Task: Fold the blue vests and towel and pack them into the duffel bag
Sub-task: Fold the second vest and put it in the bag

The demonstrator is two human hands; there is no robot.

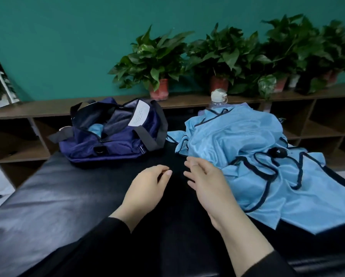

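Observation:
A heap of light blue vests [245, 148] with dark trim lies crumpled on the right of the black padded table [53, 196]. The navy duffel bag [115, 134] sits unzipped at the far left of the table, with a bit of light blue cloth [96, 129] showing inside. My left hand [147, 184] hovers over the table's middle, fingers loosely curled, holding nothing. My right hand [205, 180] hangs beside it, fingers relaxed, just left of the heap's edge and not gripping it. I cannot single out a towel.
A clear water bottle with a white cap [218, 98] stands behind the vests. A low wooden shelf [37, 110] runs along the teal wall, with potted plants [157, 62] on top. The table's left edge drops to a pale floor.

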